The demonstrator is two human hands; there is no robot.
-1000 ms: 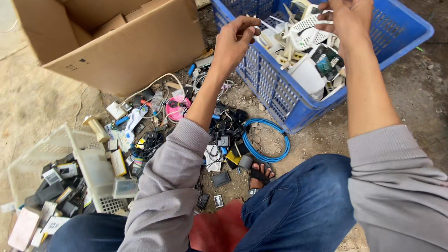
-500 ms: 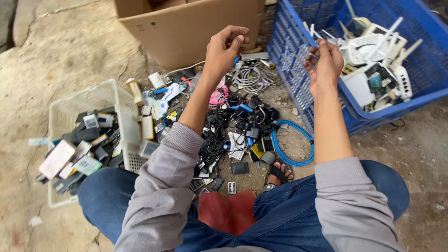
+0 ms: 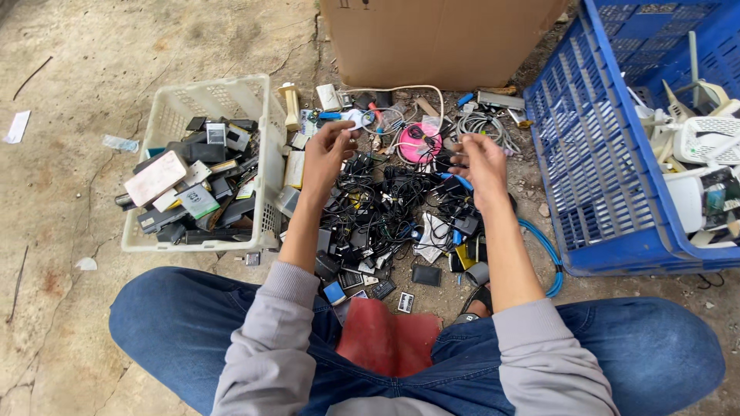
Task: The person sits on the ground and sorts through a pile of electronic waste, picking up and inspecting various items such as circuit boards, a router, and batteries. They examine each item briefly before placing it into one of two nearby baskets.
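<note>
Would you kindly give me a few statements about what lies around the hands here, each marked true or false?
1. The white basket holds flat dark and pale devices. True.
2. The blue crate stands beside the left hand. False: it stands on the right hand's side.
3. Both hands hover above the tangle of black cables. True.
4. The left hand grips the pink round thing. False: it lies on the ground between the hands.
5. A cardboard box stands beyond the pile. True.
</note>
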